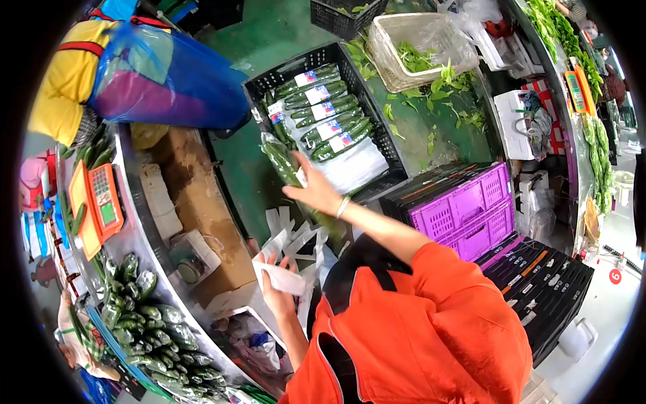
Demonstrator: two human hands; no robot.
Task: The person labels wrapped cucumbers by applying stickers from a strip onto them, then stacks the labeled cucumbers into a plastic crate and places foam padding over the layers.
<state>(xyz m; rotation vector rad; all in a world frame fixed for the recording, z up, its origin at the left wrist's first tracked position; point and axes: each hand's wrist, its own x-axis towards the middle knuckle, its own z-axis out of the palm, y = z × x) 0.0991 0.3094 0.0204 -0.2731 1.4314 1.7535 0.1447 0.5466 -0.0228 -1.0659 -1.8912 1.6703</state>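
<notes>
My right hand [317,190] reaches across a clear bag of cucumbers [277,156] at the near left end of a black crate [254,101]. Thumb and fingers close around the bag, with a small white patch between them; the lower end of the bag is blurred. More bagged cucumbers [326,108], with white, blue and red labels, lie in a row inside the crate beside clear plastic. Lower down, my left hand [274,288] grips a white stack of labels [288,281], fingers curled behind it. Pale paper strips [289,236] hang between my hands.
Left, a metal counter holds an orange scale [101,202] and many bagged cucumbers [151,323]. A blue bag [168,81] stands upper left. A white basket [397,81] with leafy greens is beyond the crate. Purple crates [464,209] and black crates [538,289] are stacked right.
</notes>
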